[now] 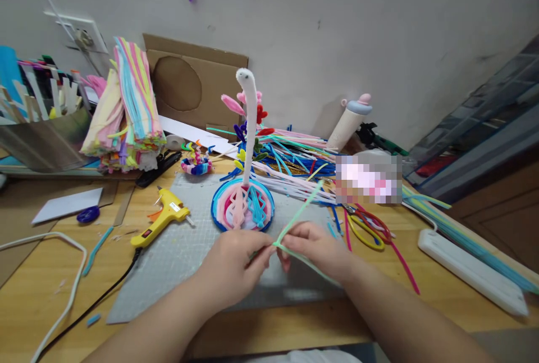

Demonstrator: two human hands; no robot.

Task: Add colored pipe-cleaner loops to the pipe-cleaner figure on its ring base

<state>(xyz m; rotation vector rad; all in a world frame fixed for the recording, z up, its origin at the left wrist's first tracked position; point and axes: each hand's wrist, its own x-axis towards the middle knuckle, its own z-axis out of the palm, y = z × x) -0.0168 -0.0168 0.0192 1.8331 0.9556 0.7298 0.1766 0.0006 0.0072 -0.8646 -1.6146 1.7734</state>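
Observation:
A pale green pipe cleaner is held between my two hands above the grey cutting mat. My left hand pinches it where its strands meet. My right hand grips it just to the right, fingers closed. One strand sticks up and away, another runs down under my right wrist. Just beyond my hands lies a round coiled pipe-cleaner base in blue and pink, with a tall white fuzzy stem rising from it. Coloured pipe-cleaner flowers show behind the stem.
A yellow glue gun lies on the mat's left, its cord trailing forward. Scissors and a white power strip are on the right. Pipe-cleaner bundles, a pen holder and cardboard stand at the back.

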